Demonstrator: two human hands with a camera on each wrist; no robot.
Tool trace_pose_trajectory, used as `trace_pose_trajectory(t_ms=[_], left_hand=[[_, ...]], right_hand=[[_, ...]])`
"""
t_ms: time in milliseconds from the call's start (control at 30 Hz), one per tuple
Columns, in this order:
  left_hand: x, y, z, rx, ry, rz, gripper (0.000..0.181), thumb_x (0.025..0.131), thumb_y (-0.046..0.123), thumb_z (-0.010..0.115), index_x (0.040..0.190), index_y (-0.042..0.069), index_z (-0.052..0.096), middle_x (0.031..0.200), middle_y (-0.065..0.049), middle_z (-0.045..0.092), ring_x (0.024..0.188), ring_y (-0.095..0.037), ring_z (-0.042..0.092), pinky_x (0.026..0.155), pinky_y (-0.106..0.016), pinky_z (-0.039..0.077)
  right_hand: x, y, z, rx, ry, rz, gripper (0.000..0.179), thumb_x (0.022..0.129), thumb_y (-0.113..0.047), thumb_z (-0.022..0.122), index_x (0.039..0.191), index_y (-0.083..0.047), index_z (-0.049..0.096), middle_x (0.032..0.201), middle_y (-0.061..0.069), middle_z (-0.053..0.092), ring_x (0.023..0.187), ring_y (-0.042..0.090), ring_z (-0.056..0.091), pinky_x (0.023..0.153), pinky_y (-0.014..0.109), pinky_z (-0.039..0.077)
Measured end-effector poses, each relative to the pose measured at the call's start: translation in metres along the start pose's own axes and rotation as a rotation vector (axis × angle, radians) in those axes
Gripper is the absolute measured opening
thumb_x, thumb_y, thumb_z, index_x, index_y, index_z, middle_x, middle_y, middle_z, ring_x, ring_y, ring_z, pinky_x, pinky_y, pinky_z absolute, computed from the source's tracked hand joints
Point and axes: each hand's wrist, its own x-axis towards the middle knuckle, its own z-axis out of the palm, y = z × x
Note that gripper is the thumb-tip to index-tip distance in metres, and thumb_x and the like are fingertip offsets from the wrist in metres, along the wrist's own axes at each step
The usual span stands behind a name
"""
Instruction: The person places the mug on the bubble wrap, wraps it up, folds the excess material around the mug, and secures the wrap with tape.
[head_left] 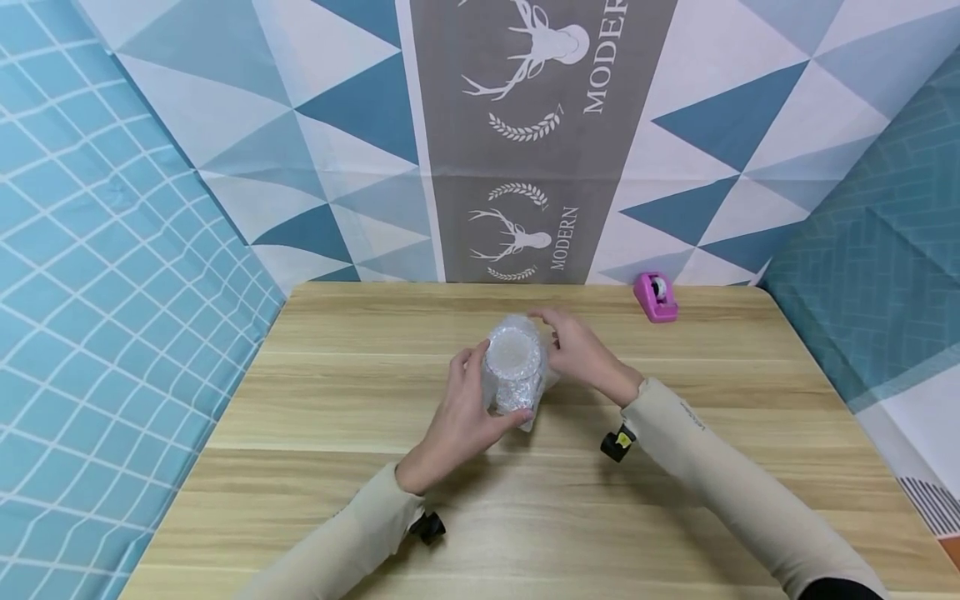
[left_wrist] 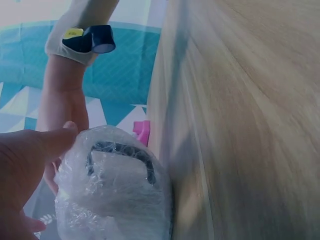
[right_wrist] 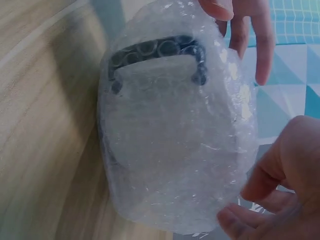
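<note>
A package in clear bubble wrap (head_left: 513,354) stands on the wooden table, its round pale end facing up. Through the plastic, a dark arched band shows on its side in both wrist views. My left hand (head_left: 468,412) grips it from the left, with fingers along the far left side and the thumb across the near side. On the right, my right hand (head_left: 581,354) holds the wrap at its edge, index finger reaching over the back. Thumb and fingertips (right_wrist: 230,220) meet the plastic's edge in the right wrist view. What is inside is blurred by the wrap.
A pink tape dispenser (head_left: 656,297) sits near the table's back right edge. The wooden table (head_left: 360,367) meets a patterned cloth backdrop (head_left: 517,167) behind, with blue cloths hanging at left and right. Each wrist carries a small black camera.
</note>
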Motion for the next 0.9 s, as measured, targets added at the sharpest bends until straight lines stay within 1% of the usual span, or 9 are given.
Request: trace_pose_trajectory(t_ms=[100, 167, 333, 433, 500, 600, 700, 767, 900], left_hand=[[0.001, 0.0, 0.0, -0.008, -0.006, 0.017, 0.119, 0.073, 0.045, 0.093, 0.161, 0.006, 0.023, 0.148, -0.024, 0.036, 0.13, -0.038, 0.051, 0.106, -0.053, 0.051], [0.002, -0.002, -0.002, -0.023, -0.017, 0.04, 0.116, 0.074, 0.041, 0.093, 0.16, 0.004, 0.024, 0.148, -0.024, 0.037, 0.131, -0.037, 0.051, 0.108, -0.052, 0.049], [0.006, -0.011, -0.013, -0.087, -0.073, 0.101, 0.108, 0.076, 0.028, 0.093, 0.157, 0.001, 0.028, 0.153, -0.022, 0.04, 0.138, -0.036, 0.047, 0.115, -0.052, 0.043], [0.009, -0.016, -0.021, -0.115, -0.123, 0.085, 0.105, 0.077, 0.024, 0.092, 0.157, 0.002, 0.029, 0.157, -0.019, 0.039, 0.144, -0.035, 0.043, 0.119, -0.051, 0.038], [0.011, -0.018, -0.026, -0.116, -0.153, 0.051, 0.103, 0.078, 0.022, 0.092, 0.158, 0.004, 0.029, 0.159, -0.018, 0.038, 0.147, -0.034, 0.039, 0.121, -0.051, 0.034], [0.012, -0.022, -0.034, -0.105, -0.172, 0.012, 0.099, 0.08, 0.018, 0.09, 0.158, 0.005, 0.031, 0.16, -0.017, 0.038, 0.149, -0.035, 0.036, 0.122, -0.051, 0.032], [0.013, -0.025, -0.041, -0.075, -0.173, 0.008, 0.093, 0.083, 0.014, 0.086, 0.158, 0.005, 0.032, 0.159, -0.018, 0.039, 0.149, -0.035, 0.035, 0.123, -0.051, 0.031], [0.014, -0.028, -0.044, -0.051, -0.163, 0.02, 0.088, 0.085, 0.012, 0.084, 0.157, 0.004, 0.034, 0.158, -0.019, 0.041, 0.149, -0.036, 0.036, 0.123, -0.051, 0.031], [0.016, -0.034, -0.047, 0.023, -0.116, 0.014, 0.078, 0.089, 0.012, 0.08, 0.155, 0.004, 0.039, 0.153, -0.021, 0.045, 0.145, -0.038, 0.041, 0.121, -0.051, 0.035]], right_hand=[[0.0, 0.004, 0.003, -0.01, -0.026, -0.012, 0.058, 0.084, 0.014, 0.052, 0.142, 0.005, 0.055, 0.139, 0.025, 0.06, 0.108, 0.036, 0.068, 0.088, 0.044, 0.06], [-0.001, 0.005, 0.003, -0.015, -0.029, -0.018, 0.054, 0.086, 0.012, 0.052, 0.139, 0.006, 0.057, 0.138, 0.026, 0.061, 0.113, 0.037, 0.067, 0.093, 0.047, 0.059], [-0.007, 0.006, 0.001, -0.029, -0.016, -0.021, 0.045, 0.087, 0.008, 0.054, 0.131, 0.007, 0.062, 0.133, 0.026, 0.064, 0.106, 0.035, 0.068, 0.089, 0.047, 0.06], [-0.012, 0.007, -0.001, -0.056, -0.017, -0.024, 0.042, 0.088, 0.008, 0.053, 0.129, 0.008, 0.064, 0.131, 0.026, 0.065, 0.103, 0.034, 0.067, 0.087, 0.045, 0.06], [-0.016, 0.007, -0.004, -0.075, -0.027, -0.019, 0.042, 0.087, 0.01, 0.053, 0.128, 0.009, 0.064, 0.13, 0.027, 0.065, 0.105, 0.034, 0.066, 0.088, 0.045, 0.059], [-0.024, 0.005, -0.009, -0.079, -0.047, 0.002, 0.043, 0.086, 0.012, 0.051, 0.127, 0.01, 0.064, 0.128, 0.028, 0.065, 0.111, 0.036, 0.065, 0.09, 0.046, 0.058], [-0.032, 0.002, -0.013, -0.082, -0.053, 0.03, 0.042, 0.085, 0.012, 0.051, 0.123, 0.01, 0.065, 0.121, 0.027, 0.067, 0.106, 0.036, 0.067, 0.086, 0.045, 0.06], [-0.037, 0.0, -0.014, -0.106, -0.046, 0.031, 0.039, 0.083, 0.012, 0.051, 0.119, 0.011, 0.067, 0.113, 0.025, 0.069, 0.098, 0.033, 0.068, 0.082, 0.042, 0.061], [-0.045, -0.003, -0.014, -0.159, -0.024, -0.024, 0.032, 0.081, 0.013, 0.052, 0.108, 0.011, 0.07, 0.092, 0.017, 0.07, 0.079, 0.022, 0.065, 0.068, 0.033, 0.058]])
